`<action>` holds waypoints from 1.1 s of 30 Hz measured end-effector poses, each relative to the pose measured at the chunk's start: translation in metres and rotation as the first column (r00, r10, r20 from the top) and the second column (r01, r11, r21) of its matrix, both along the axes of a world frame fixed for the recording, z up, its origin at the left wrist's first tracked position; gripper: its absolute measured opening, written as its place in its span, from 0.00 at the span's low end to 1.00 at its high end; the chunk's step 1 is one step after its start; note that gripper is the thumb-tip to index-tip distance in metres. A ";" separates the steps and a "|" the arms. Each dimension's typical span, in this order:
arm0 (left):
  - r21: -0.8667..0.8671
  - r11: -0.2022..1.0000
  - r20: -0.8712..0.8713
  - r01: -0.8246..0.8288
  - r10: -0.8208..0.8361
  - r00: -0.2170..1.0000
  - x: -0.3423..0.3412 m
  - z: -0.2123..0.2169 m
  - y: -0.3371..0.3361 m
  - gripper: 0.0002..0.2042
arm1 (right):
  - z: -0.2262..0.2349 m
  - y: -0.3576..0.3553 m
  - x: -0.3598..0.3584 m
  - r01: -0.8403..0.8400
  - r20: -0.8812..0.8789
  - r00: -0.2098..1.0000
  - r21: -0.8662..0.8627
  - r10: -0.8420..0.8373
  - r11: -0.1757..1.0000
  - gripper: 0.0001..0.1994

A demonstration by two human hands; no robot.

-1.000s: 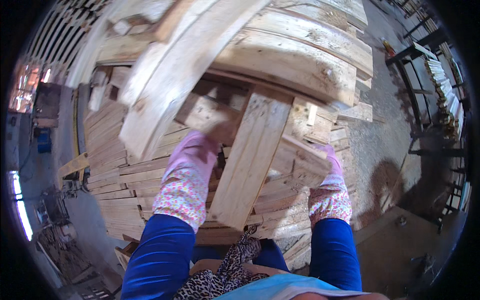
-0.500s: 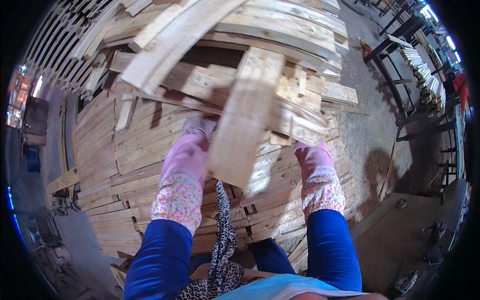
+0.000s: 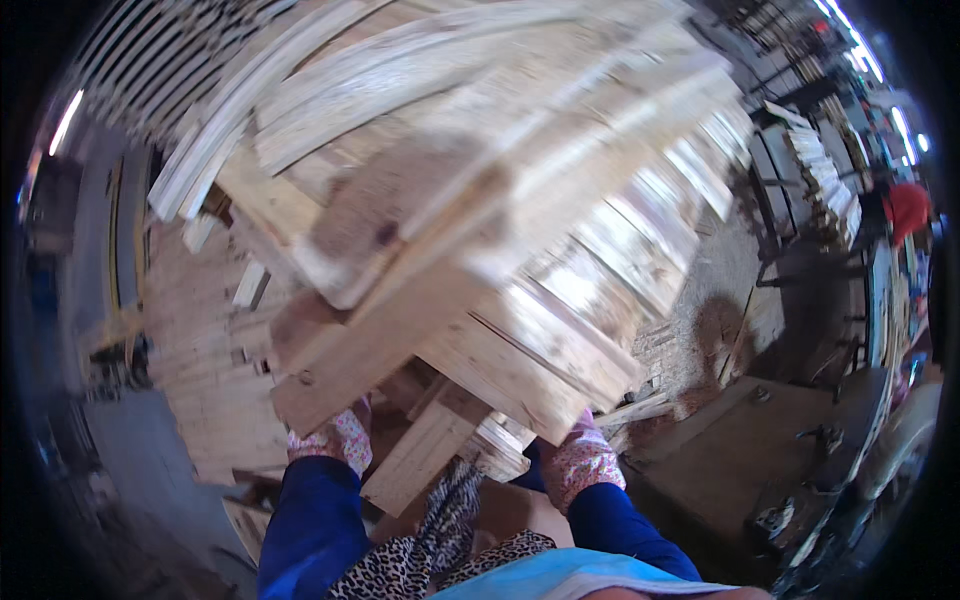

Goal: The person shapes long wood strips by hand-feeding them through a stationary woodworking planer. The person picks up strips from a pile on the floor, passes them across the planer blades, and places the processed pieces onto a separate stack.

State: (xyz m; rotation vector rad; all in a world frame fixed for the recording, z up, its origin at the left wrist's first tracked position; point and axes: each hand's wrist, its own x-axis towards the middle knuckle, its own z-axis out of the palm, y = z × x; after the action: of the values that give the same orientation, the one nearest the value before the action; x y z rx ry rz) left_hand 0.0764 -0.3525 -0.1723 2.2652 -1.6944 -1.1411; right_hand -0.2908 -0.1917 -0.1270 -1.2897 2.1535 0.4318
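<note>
A loose armful of pale wooden boards [image 3: 400, 320] lies crosswise in front of me, close to my body and blurred by motion. Floral sleeve covers [image 3: 338, 440] end at its near side, where my left hand is hidden under the wood. The right sleeve cover [image 3: 582, 462] runs up against the lower right boards [image 3: 540, 385], and that hand is hidden too. Both hands appear to carry the boards from below. A short board [image 3: 425, 455] pokes out toward me between my forearms. Hanging near my waist is a leopard-print cloth [image 3: 450, 510].
A slatted wood stack [image 3: 190, 50] stands at the far left. Board decking [image 3: 200, 350] spreads at left. On the right are a rack with pale strips [image 3: 825, 185], a red shape [image 3: 908, 212] and a brown panel [image 3: 720, 460] on the floor.
The boards have come closer and swung diagonally, filling the middle of the view. My forearms have drawn back toward my body, and the hands have gone under the wood.
</note>
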 end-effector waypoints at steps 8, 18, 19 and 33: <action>0.189 0.959 0.050 -0.213 0.208 0.977 0.112 0.118 0.258 0.24 | 0.129 0.142 0.059 -0.452 0.171 0.842 0.741 0.511 0.496 0.40; 0.404 0.876 0.206 -0.264 0.194 0.959 0.188 0.247 0.389 0.22 | 0.132 0.160 0.138 -0.453 0.329 0.888 0.500 0.322 0.738 0.37; 0.406 0.888 0.214 -0.215 0.136 0.967 0.202 0.259 0.376 0.22 | 0.123 0.162 0.158 -0.381 0.358 0.905 0.435 0.231 0.816 0.37; 0.389 0.861 0.351 0.327 -0.467 0.811 0.305 0.228 0.234 0.19 | -0.041 0.135 0.358 0.448 0.602 0.689 0.083 -0.403 0.890 0.33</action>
State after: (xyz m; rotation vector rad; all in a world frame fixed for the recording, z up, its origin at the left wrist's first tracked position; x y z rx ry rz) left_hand 0.3818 -0.1186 0.0558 2.5777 -2.4232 -1.0877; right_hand 0.0669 -0.0567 -0.1679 -0.7567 1.8172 -0.2420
